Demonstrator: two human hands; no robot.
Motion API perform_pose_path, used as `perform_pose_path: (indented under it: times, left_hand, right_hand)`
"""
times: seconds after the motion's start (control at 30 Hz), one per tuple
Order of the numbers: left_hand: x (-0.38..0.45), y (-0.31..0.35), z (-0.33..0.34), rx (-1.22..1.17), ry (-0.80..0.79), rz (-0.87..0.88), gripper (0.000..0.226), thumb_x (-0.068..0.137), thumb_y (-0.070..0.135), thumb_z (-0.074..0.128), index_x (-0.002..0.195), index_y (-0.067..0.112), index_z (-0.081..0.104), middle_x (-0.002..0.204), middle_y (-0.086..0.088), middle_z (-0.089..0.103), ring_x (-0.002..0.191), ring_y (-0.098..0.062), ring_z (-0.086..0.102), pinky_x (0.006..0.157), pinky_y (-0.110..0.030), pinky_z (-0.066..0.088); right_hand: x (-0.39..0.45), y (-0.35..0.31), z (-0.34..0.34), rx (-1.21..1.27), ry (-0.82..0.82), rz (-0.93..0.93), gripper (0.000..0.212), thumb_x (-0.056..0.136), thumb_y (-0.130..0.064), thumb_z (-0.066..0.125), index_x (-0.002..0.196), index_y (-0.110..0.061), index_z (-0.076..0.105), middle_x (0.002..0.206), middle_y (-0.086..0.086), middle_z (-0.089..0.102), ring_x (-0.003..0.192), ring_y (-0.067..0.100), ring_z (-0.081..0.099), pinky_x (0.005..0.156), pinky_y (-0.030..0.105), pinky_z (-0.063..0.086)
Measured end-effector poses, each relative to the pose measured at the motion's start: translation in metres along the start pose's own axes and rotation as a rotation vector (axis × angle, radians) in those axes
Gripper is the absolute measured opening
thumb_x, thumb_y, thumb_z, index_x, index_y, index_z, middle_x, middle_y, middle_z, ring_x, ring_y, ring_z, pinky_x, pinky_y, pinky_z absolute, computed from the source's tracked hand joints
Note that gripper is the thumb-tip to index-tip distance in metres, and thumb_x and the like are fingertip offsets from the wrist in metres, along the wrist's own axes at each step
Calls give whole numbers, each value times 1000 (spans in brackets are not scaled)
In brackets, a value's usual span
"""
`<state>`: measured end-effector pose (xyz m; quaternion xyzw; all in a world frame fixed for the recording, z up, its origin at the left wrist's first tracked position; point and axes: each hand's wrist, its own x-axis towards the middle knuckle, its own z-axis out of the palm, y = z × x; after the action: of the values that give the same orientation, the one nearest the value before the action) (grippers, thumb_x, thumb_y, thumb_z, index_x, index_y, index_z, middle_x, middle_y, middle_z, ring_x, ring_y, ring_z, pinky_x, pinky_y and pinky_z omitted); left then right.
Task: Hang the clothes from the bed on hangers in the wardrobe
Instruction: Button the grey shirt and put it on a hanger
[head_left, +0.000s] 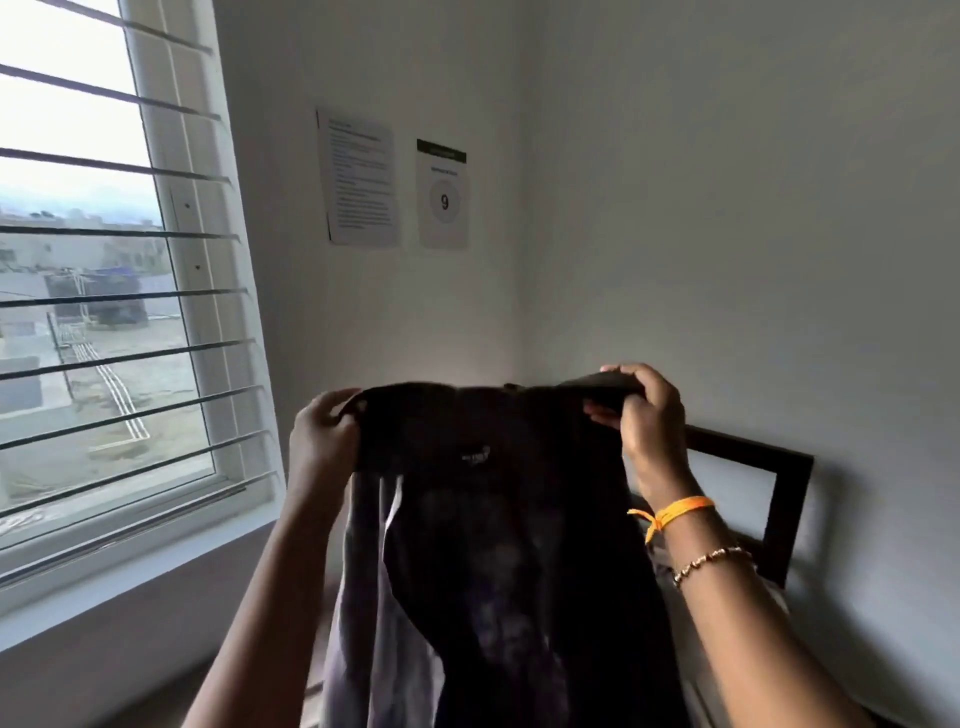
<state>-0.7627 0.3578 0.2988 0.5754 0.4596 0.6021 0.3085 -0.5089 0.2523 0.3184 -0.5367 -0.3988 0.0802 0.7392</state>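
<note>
A black garment (498, 545) hangs in front of me, held up by its top edge at chest height. My left hand (322, 436) grips the left end of that edge. The right end is pinched between the thumb and fingers of my right hand (644, 415), which wears an orange band and a bead bracelet at the wrist. The cloth drops down out of the bottom of the frame and has a small white label near the top. No hanger and no wardrobe are in view.
A barred window (104, 291) fills the left side. Two printed sheets (395, 182) are stuck on the wall ahead. A dark bed frame (779, 499) stands behind my right hand against the right wall.
</note>
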Motion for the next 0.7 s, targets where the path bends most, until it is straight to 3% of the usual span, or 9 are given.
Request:
perform_pose_path:
  times: [0.1, 0.2, 0.27, 0.37, 0.43, 0.6, 0.7]
  left_hand:
    - [-19, 18, 11, -136, 86, 69, 45, 77, 11, 50, 120, 20, 61, 101, 0, 67, 89, -17, 62, 83, -32, 48]
    - [-18, -4, 23, -168, -1, -64, 46, 65, 22, 54, 110, 16, 66, 102, -6, 70, 99, -26, 65, 88, -36, 51]
    - [-24, -11, 18, -233, 36, -166, 50, 64, 27, 55, 113, 20, 65, 107, -8, 68, 99, -25, 66, 87, -43, 54]
    - [-54, 15, 7, -371, 42, -124, 30, 81, 11, 56, 110, 16, 65, 98, -6, 67, 78, -12, 66, 58, -24, 55]
    - [-73, 29, 5, -416, 71, -33, 26, 87, 1, 55, 105, 17, 64, 87, -4, 66, 68, -8, 64, 52, -18, 51]
    - [-92, 48, 16, -335, 66, 213, 23, 78, 24, 73, 100, 19, 65, 86, 2, 69, 82, -10, 68, 76, -31, 56]
    - [-69, 45, 45, -217, 147, 313, 31, 76, 26, 73, 104, 16, 63, 85, 17, 65, 80, 6, 63, 82, -20, 52]
  right_hand:
    - [-12, 1, 6, 48, 26, -134, 34, 92, 7, 35, 107, -14, 56, 101, -2, 62, 70, 10, 67, 65, 21, 56]
    - [-17, 16, 14, 14, -58, 15, 30, 92, 5, 36, 103, -14, 57, 103, 12, 65, 65, 17, 67, 62, 25, 56]
    - [-23, 18, 6, 73, -15, 48, 41, 85, 11, 29, 101, -12, 59, 94, 8, 63, 61, 21, 68, 60, 29, 56]
    - [-45, 13, -8, 136, 56, -15, 37, 82, 10, 33, 91, -12, 61, 84, 3, 64, 59, 21, 69, 61, 33, 56]
    - [-65, 7, -10, 189, 97, -109, 28, 81, 4, 40, 87, -14, 62, 80, -5, 67, 64, 22, 71, 65, 34, 58]
    - [-81, -5, 8, 105, 165, -410, 29, 84, -2, 51, 111, -1, 59, 95, -7, 69, 90, 16, 70, 78, 31, 57]
    - [-52, 16, 33, -65, 201, -514, 44, 81, -9, 52, 124, 0, 52, 119, 9, 62, 105, 22, 64, 85, 39, 54]
